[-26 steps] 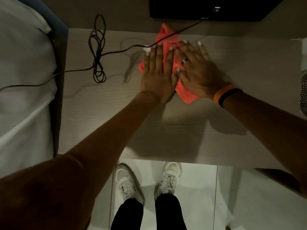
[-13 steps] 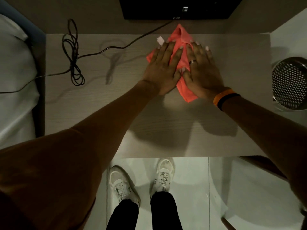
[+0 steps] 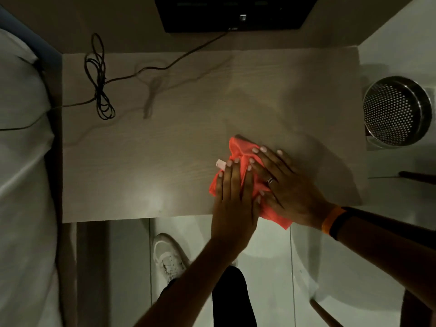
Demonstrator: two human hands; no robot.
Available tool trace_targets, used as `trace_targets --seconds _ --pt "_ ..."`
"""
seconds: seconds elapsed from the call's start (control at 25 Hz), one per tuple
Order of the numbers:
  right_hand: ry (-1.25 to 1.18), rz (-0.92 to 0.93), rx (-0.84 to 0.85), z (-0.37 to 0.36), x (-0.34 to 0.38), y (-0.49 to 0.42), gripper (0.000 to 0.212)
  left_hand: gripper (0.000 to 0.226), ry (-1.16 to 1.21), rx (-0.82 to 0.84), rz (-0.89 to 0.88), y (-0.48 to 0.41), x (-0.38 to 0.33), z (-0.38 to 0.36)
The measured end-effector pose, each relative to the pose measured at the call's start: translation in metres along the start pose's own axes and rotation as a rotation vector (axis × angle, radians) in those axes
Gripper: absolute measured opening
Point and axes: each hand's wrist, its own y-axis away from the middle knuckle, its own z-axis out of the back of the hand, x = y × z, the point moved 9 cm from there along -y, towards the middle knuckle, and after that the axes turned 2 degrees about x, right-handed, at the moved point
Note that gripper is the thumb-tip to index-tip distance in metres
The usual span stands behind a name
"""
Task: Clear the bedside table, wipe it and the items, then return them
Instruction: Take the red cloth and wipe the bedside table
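From the head camera, both hands lay flat on the cloth (image 3: 241,151), side by side. The left hand (image 3: 232,204) had straight fingers pressing down, and so did the right hand (image 3: 289,188); neither curled round the fabric. Two spread palms probably kept the bunched cloth pinned so that it wiped rather than slid loose. The cloth sat on the table (image 3: 141,161) at its near edge, right of centre, with one corner hanging over the edge. The tabletop held only the cable (image 3: 100,79), coiled at the far left corner, which suggested the items were already off and the wiping step was under way. A bin (image 3: 396,112) stood on the floor beside the table's right end.

Half a second earlier the hands and cloth had been at the far edge, just below the black unit (image 3: 236,15). They had since been drawn toward the person, and the cable had kept its place.
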Motion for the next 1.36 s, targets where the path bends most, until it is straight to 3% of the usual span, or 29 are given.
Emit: trace_targets --seconds 0.16,0.36,0.6,0.92,1.12,1.36 --pt "0.032 0.075 0.035 -0.001 -0.002 0.013 0.073 0.065 0.028 0.019 0.115 0.015 -0.011 -0.011" --pt "0.136 0.134 -0.013 0.009 -0.038 -0.012 0.075 0.063 0.027 -0.005 0.104 -0.015 -0.015 -0.007" --pt "0.244 -0.012 -0.021 0.034 -0.125 -0.075 0.073 0.065 -0.057 -0.001 0.105 -0.132 -0.009 0.012" --pt "0.090 -0.380 -0.038 0.048 -0.236 -0.079 0.069 0.067 -0.157 0.136 -0.134 -0.265 -0.054 0.021" --pt "0.108 -0.494 0.016 0.042 -0.285 -0.042 0.071 0.067 -0.190 0.175 -0.243 -0.295 -0.108 0.011" --pt "-0.001 -0.680 0.041 0.031 -0.290 -0.020 0.069 0.067 -0.233 0.165 -0.427 -0.306 -0.130 0.012"
